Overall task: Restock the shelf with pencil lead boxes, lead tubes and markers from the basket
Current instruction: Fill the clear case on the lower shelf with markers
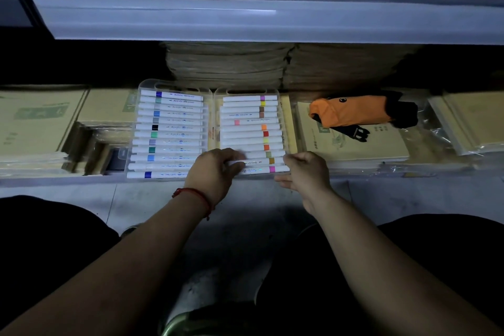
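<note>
Two clear marker cases (212,95) lie open side by side, twelve markers (170,127) in each.

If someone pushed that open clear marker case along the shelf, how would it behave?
The marker case would probably slide easily, since its plastic looks smooth and rigid. The hinged halves lie open, so lifting one side might fold it. The round markers could roll out if it tilts.

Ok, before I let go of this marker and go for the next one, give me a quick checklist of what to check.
1. Left hand gripping the marker: ok.
2. Right hand at the marker's cap end: touching, cannot tell.
3. Marker lying level in the right case: not ok, slightly raised.
4. Left case rows tidy: ok.
5. Marker facing the same way as its neighbours: ok.
6. Basket in reach: cannot tell, out of view.
</note>
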